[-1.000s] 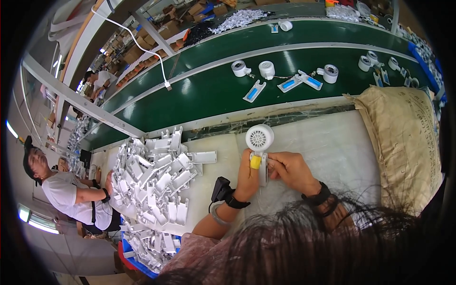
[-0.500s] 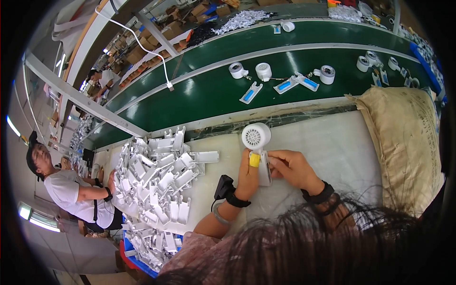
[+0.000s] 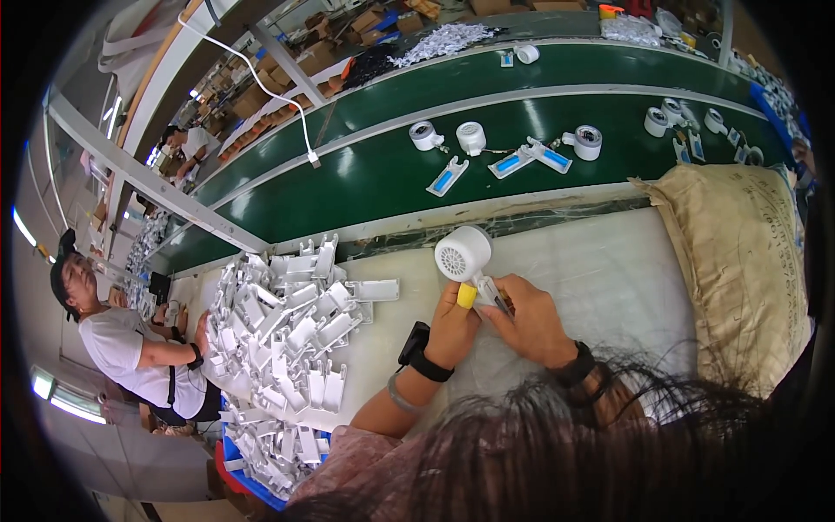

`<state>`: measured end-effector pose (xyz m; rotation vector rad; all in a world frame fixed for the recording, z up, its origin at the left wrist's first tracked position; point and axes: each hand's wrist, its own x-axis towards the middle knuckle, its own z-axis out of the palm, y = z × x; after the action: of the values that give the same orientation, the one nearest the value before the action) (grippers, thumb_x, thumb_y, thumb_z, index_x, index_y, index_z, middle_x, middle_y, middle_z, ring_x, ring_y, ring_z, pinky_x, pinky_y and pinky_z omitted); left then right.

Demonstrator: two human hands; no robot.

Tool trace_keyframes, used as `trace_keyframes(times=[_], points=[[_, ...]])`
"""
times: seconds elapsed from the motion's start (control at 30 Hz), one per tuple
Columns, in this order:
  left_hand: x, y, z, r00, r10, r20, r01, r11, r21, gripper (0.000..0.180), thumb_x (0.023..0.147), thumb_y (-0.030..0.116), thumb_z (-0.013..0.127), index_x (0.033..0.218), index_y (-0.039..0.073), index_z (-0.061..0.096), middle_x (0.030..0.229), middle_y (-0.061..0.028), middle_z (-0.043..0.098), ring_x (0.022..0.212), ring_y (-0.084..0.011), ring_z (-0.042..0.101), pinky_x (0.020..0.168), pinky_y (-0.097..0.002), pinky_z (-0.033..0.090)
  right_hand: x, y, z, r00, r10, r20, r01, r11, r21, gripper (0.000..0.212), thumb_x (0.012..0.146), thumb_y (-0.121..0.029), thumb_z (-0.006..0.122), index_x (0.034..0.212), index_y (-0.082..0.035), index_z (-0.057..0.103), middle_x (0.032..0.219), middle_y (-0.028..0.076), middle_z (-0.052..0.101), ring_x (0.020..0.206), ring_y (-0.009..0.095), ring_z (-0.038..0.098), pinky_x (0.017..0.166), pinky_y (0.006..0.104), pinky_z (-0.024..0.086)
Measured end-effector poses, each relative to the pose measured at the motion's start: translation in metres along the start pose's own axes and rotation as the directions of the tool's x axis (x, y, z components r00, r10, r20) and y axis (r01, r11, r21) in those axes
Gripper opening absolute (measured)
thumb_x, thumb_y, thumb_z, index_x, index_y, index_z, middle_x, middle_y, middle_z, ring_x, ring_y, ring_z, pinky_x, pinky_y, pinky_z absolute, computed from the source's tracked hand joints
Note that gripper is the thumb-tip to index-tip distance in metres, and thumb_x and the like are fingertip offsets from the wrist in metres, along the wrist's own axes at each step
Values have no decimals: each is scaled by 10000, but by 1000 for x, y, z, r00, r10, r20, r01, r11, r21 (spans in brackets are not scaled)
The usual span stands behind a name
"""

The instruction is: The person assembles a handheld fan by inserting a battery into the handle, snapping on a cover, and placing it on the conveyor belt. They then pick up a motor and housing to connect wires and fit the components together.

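Note:
A white handheld fan [image 3: 464, 253] with a round grille is between my two hands, its head tilted up and away over the table. My left hand [image 3: 450, 332] is closed around the fan just below its head, with a yellow wrap on one finger. My right hand [image 3: 533, 322] grips the handle [image 3: 492, 293] from the right, thumb and fingers pressed to its sides. The lower handle is hidden by my hands. To the left lies a heap of white plastic handle shells [image 3: 291, 322].
Beyond the table a green conveyor belt [image 3: 348, 196] carries several fan heads [image 3: 470, 138] with wired blue batteries in handle shells [image 3: 448, 177]. A brown sack [image 3: 731, 270] stands at right. A blue bin [image 3: 271, 498] holds more shells. A co-worker [image 3: 130, 348] stands at left.
The fan's head has tilted, so more of its side shows. My right hand has moved up and closed on the handle. The fan parts on the belt have shifted left.

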<state>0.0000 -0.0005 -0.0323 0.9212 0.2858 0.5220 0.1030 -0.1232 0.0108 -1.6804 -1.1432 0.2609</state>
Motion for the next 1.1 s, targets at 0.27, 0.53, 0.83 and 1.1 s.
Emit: trace_keyframes(times=[0.27, 0.53, 0.83, 1.1], points=[[4, 2, -5, 997, -2, 73, 9, 995, -100, 351, 992, 172, 492, 1332, 95, 450, 1190, -16, 549, 1091, -145, 543, 918, -316, 453, 1, -2, -4, 1000, -11, -14, 10, 999, -31, 370, 847, -186, 688, 1143, -13, 550, 920, 176, 644, 759, 279, 657, 659, 344, 516], [5, 14, 4, 998, -37, 58, 41, 997, -60, 296, 1002, 238, 470, 1237, 59, 492, 1149, -77, 561, 1060, -195, 544, 952, -363, 434, 10, 1, -27, 987, -12, 161, -14, 987, 158, 241, 914, -73, 574, 1133, 10, 630, 919, 140, 688, 753, 167, 650, 692, 270, 510], [4, 12, 1, 995, -66, 75, 70, 996, -60, 323, 1001, 236, 473, 1270, 57, 480, 1157, -81, 557, 1067, -195, 540, 963, -362, 428, 11, 5, -32, 968, 61, 245, -119, 966, 229, 250, 886, -58, 626, 1128, 0, 650, 902, 119, 705, 797, 71, 613, 702, 248, 508], [5, 13, -4, 979, -94, 178, 99, 995, -18, 306, 997, 198, 487, 1282, 85, 497, 1175, -45, 582, 1070, -154, 572, 919, -329, 481, 8, 20, -27, 967, 64, 248, -155, 916, 370, 191, 876, -83, 640, 1048, -5, 669, 814, 120, 696, 696, 107, 628, 651, 251, 499]])
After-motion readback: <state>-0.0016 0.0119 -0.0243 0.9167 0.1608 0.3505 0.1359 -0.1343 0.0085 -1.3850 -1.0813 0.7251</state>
